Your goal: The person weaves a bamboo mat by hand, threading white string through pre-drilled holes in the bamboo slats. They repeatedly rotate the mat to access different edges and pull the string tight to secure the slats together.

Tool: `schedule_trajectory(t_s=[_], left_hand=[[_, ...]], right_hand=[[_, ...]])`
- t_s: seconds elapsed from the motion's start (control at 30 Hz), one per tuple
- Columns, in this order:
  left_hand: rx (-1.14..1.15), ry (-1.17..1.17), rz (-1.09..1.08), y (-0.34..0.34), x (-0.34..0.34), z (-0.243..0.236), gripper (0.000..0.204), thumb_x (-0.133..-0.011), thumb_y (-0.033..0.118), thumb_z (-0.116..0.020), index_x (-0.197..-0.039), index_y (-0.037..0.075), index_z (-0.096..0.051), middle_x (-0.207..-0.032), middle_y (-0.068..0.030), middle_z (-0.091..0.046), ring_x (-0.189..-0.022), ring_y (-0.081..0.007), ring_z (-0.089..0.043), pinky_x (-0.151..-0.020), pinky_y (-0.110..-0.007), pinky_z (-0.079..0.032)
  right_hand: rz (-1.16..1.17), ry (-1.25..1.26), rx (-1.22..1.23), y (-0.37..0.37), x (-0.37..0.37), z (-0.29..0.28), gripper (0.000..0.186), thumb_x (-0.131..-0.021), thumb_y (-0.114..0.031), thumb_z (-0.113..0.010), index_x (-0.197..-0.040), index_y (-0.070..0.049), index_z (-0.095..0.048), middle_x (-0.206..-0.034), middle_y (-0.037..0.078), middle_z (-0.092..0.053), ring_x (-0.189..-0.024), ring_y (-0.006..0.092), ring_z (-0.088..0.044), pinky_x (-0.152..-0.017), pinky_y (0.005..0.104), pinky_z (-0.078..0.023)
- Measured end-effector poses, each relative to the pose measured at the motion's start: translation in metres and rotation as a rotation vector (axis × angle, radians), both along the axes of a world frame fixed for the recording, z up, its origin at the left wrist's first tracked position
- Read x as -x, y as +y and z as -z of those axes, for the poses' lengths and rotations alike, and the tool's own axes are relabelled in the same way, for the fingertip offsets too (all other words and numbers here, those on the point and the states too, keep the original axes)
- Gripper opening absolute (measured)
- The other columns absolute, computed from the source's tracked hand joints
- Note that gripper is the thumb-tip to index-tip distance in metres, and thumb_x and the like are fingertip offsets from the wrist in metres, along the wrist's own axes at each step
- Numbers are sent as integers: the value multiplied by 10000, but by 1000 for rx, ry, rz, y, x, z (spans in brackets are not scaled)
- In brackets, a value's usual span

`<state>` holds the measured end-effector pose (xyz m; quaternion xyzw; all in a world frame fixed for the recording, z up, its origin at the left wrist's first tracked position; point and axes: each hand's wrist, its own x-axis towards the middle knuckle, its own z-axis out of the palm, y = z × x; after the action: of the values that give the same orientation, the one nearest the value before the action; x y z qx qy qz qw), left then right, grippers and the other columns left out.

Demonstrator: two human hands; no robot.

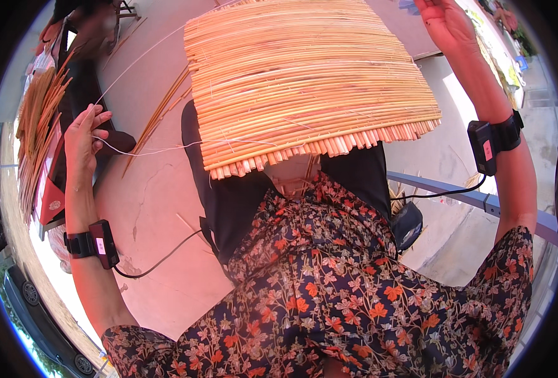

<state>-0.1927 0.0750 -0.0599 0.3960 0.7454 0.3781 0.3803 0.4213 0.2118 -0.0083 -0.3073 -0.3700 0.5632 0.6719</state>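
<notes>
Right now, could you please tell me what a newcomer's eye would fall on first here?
The large, yellowish mat of thin stalks at top centre probably comes first. Next come the white thread at left, pinched in the left fingers, and the dark floral shirt filling the lower middle.

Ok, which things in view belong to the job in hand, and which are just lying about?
Job:
stalk mat
white thread in left fingers
stalk bundle, probably
loose stalks, probably

Just around, seemingly unrelated:
dark car
blue-grey metal bar
</notes>
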Motion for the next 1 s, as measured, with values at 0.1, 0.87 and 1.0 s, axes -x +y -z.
schedule_trajectory(t_s=[0.1, 0.87, 1.0], left_hand=[[68, -100, 65, 2, 0, -14, 358, -974, 353, -610, -1161, 49, -638, -965, -65, -722, -535, -5, -552, -401, -122, -345], [-628, 854, 226, -99, -175, -25, 383, -924, 327, -688, -1178, 41, -660, -1247, -92, -598, -1004, -176, -615, -774, -277, -520], [-806, 708, 274, -140, -200, 2, 486, -859, 387, -749, -1228, 91, -637, -1328, -121, -542, -1153, -258, -560, -943, -384, -469]], right_hand=[[223, -106, 19, 28, -55, 28, 127, -945, -8, -529, -1064, -3, -573, -812, 82, -614, -812, 201, -648, -886, 402, -568], [-549, -1130, -87, -140, 106, 4, 146, -897, -112, -574, -968, -11, -654, -745, 90, -614, -690, 124, -596, -655, 299, -487], [-555, -1211, -286, -170, 115, 6, 123, -861, -128, -598, -891, -21, -649, -717, 110, -609, -642, 199, -579, -616, 322, -465]])
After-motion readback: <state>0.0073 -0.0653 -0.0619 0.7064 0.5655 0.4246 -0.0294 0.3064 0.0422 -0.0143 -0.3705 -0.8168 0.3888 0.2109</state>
